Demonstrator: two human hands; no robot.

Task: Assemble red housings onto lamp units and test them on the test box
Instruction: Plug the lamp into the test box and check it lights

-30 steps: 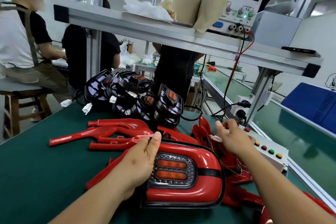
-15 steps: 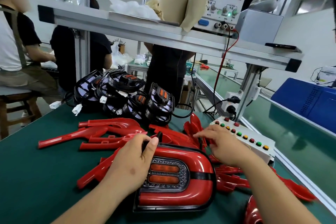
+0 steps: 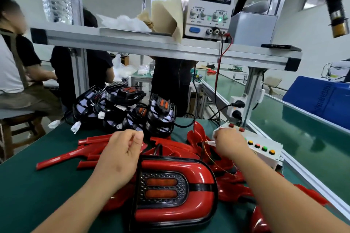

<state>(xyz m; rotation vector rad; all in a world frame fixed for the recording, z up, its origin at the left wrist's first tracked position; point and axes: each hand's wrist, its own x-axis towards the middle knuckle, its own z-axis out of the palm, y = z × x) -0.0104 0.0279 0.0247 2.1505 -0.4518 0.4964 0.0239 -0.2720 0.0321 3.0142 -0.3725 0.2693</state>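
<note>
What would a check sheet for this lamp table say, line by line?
Surface: green mat.
Job's things: one lamp in its red housing, front centre; loose housings behind it; black lamp units piled at the back; test box at right.
Clutter: paper and plastic wrap on the shelf.
Hands: left hand curled over the housings, grip unclear; right hand pinches a white plug by the test box.
Cables: red and black leads drop from the power supply; thin wires trail from the plug.
Surroundings: people at other benches; conveyor and blue crate at right.
</note>
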